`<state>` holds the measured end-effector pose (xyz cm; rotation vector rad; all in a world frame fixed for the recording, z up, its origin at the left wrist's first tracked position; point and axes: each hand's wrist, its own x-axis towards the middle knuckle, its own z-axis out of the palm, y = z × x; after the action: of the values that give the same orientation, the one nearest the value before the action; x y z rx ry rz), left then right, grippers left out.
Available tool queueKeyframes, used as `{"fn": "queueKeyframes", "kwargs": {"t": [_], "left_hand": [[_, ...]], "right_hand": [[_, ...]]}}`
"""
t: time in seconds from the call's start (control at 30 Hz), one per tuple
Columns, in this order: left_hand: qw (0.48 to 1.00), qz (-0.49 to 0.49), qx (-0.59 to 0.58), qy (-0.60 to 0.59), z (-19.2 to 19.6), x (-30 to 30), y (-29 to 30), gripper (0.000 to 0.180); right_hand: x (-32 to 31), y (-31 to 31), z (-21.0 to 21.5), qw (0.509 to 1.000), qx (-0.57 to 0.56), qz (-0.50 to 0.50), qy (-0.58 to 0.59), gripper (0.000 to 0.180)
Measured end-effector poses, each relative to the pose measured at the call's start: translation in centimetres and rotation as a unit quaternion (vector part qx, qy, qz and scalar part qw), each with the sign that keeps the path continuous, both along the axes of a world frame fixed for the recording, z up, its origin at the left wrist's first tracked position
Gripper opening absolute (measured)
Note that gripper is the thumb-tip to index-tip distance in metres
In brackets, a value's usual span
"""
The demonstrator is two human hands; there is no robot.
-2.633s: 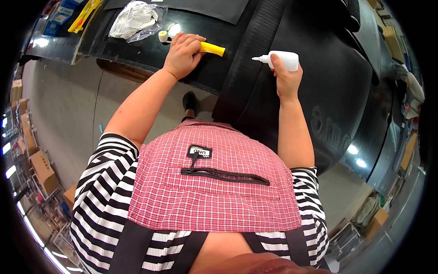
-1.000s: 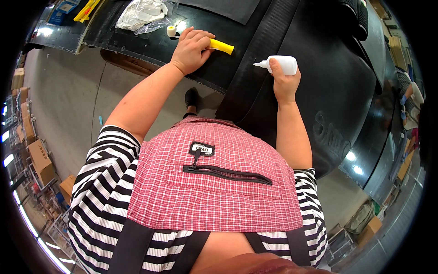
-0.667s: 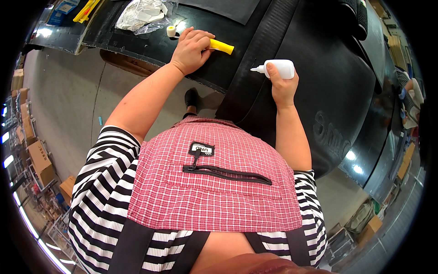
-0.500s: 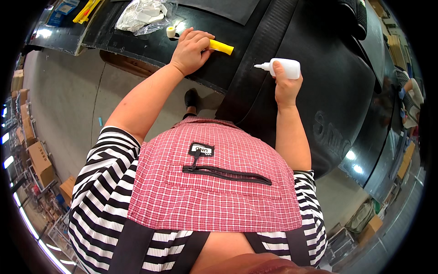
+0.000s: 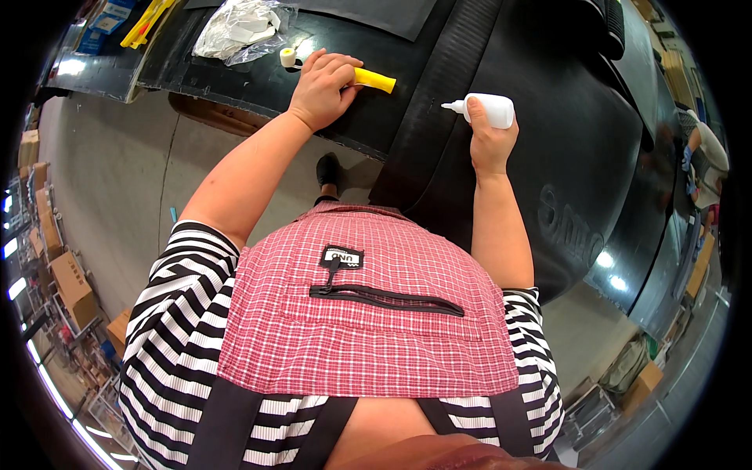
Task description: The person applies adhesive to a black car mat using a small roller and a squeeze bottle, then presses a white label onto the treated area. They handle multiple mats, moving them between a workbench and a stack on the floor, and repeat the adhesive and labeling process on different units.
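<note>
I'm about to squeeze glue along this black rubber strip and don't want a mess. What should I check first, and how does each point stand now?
1. White squeeze bottle gripped in right hand: ok.
2. Nozzle bare, aimed left over ribbed black rubber strip: ok.
3. Nozzle touching strip: cannot tell.
4. Left hand on yellow tube-shaped tool, apart from nozzle: ok.
5. Small tape roll and clear plastic bag away from strip: ok.
</note>
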<state>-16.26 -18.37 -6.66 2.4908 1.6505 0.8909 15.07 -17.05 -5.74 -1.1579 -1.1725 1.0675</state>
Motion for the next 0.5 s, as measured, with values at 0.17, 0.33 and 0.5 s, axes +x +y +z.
{"fn": "queueKeyframes", "kwargs": {"t": [0.17,0.33,0.5], "left_hand": [[1.0,-0.002,0.0,0.0,0.3,0.1,0.0,0.015],[1.0,0.005,-0.007,0.005,-0.4,-0.1,0.1,0.016],[1.0,0.004,-0.009,0.007,-0.3,0.0,0.1,0.016]], "right_hand": [[0.6,-0.5,-0.1,1.0,-0.011,0.016,-0.022,0.023],[0.6,-1.5,0.6,0.999,-0.028,0.028,-0.036,0.021],[0.8,-1.6,0.4,0.999,-0.019,0.037,-0.024,0.02]]}}
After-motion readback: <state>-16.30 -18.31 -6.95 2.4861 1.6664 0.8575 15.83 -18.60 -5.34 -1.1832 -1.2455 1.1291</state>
